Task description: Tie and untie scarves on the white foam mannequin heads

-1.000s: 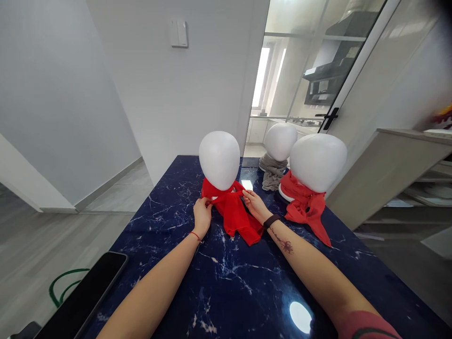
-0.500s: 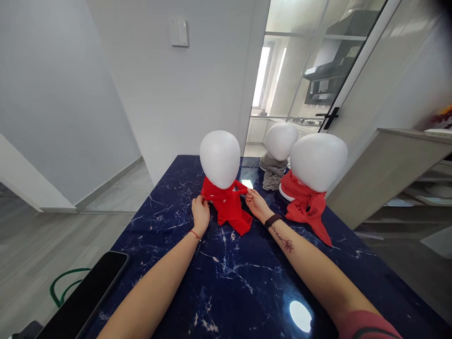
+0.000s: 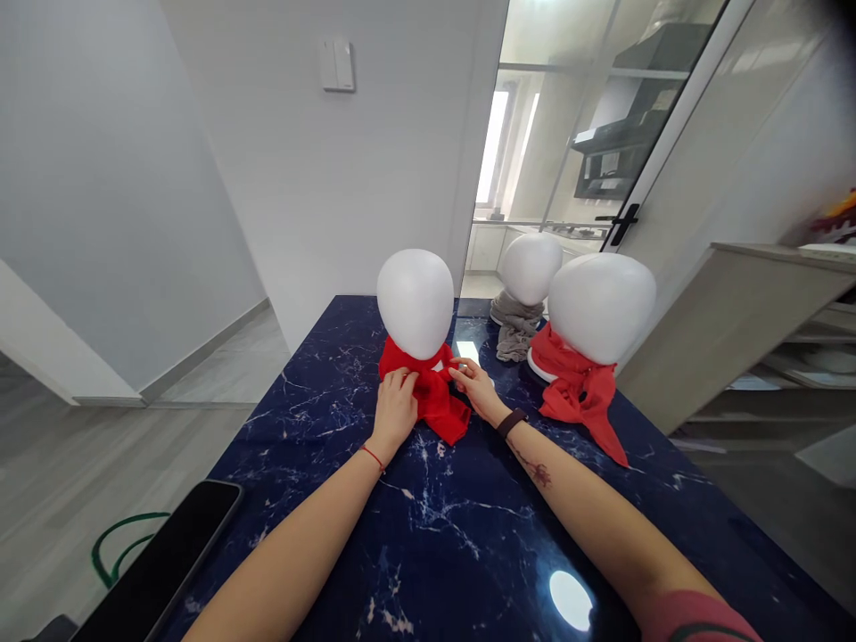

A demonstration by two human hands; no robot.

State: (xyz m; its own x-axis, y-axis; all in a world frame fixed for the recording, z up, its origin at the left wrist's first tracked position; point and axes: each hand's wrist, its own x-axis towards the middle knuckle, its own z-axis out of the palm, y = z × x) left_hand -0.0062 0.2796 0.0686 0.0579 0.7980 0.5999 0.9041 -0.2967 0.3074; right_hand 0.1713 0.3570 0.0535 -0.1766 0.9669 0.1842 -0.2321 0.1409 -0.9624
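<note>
A white foam mannequin head [image 3: 415, 301] stands on the dark blue marble table [image 3: 441, 526], with a red scarf [image 3: 438, 403] tied round its neck. My left hand [image 3: 396, 410] rests on the scarf's left side just below the head, its fingers closed on the cloth. My right hand [image 3: 474, 385] pinches the scarf's right end close to the knot. The scarf's loose tail hangs down onto the table between my two hands.
Two more white heads stand to the right: a near one [image 3: 600, 306] with a red scarf [image 3: 580, 389], a far one [image 3: 531, 267] with a grey scarf [image 3: 514, 326]. A black tablet [image 3: 160, 566] lies at the table's left front edge. A counter [image 3: 728, 312] stands right.
Both hands have moved inward toward the knot under the head. The scarf's hanging tail has become shorter and bunched up closer to the neck.
</note>
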